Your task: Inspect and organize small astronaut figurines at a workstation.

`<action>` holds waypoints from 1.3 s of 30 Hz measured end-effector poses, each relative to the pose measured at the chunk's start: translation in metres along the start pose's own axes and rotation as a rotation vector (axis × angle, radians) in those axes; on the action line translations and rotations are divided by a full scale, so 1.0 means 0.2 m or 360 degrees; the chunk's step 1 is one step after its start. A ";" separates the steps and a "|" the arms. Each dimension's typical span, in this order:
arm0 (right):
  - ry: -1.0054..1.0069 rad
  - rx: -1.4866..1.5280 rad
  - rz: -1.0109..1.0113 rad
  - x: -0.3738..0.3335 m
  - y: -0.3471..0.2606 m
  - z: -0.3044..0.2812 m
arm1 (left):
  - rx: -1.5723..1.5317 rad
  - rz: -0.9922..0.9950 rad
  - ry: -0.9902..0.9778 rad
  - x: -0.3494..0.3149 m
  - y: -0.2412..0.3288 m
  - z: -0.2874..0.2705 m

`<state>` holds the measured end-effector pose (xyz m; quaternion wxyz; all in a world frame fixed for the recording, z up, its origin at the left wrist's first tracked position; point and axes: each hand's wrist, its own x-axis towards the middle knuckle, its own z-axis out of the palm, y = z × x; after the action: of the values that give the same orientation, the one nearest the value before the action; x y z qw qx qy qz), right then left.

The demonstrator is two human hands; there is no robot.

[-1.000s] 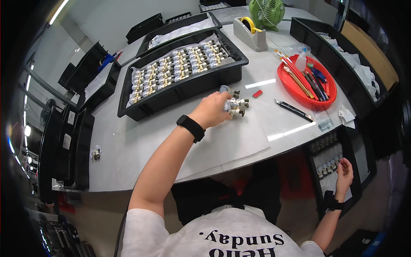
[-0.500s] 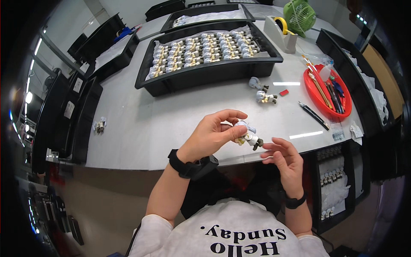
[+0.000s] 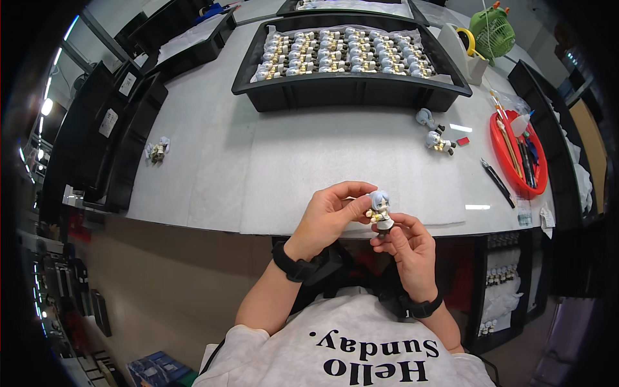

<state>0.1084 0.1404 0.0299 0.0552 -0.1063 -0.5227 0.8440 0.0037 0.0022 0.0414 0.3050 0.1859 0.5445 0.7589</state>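
Between my two hands, above the table's near edge, a small figurine (image 3: pixel 381 209) with pale blue hair and white-and-gold clothes stands upright, its front showing. My left hand (image 3: pixel 332 213) pinches it by the head and side. From the other side, my right hand (image 3: pixel 411 248) grips its dark feet and lower part. Two similar figurines lie on the table to the right: one figurine (image 3: pixel 440 142) on its side and another figurine (image 3: pixel 426 119) just behind it. A lone figurine (image 3: pixel 157 150) lies at the far left of the table.
Beyond my hands stands a black tray (image 3: pixel 361 97) with rows of similar figurines. On the right are a red basket (image 3: pixel 543 174) of brushes and pens, a black pen (image 3: pixel 498 183), a small red block (image 3: pixel 463 140), a tape dispenser (image 3: pixel 476 69) and a green fan (image 3: pixel 492 33). Black bins (image 3: pixel 132 138) line the left.
My right hand has come in and taken hold of the figurine's lower end. The figurine has turned from tilted to upright. The whole view has shifted.
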 end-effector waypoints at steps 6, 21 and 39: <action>0.0015 -0.0079 -0.0048 0.00 -0.01 0.00 | -0.0073 -0.0012 0.0023 0.01 -0.02 -0.01; 0.0159 0.0020 -0.0278 0.00 0.01 -0.04 | 0.0100 0.0090 0.0009 0.02 -0.04 0.01; 0.0190 -0.0078 -0.0268 0.01 -0.01 -0.04 | -0.0103 0.0047 0.0017 0.02 -0.03 0.02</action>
<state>0.1080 0.1490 0.0274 0.1542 -0.1134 -0.5461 0.8156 0.0042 0.0084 0.0372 0.2968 0.1800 0.5184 0.7815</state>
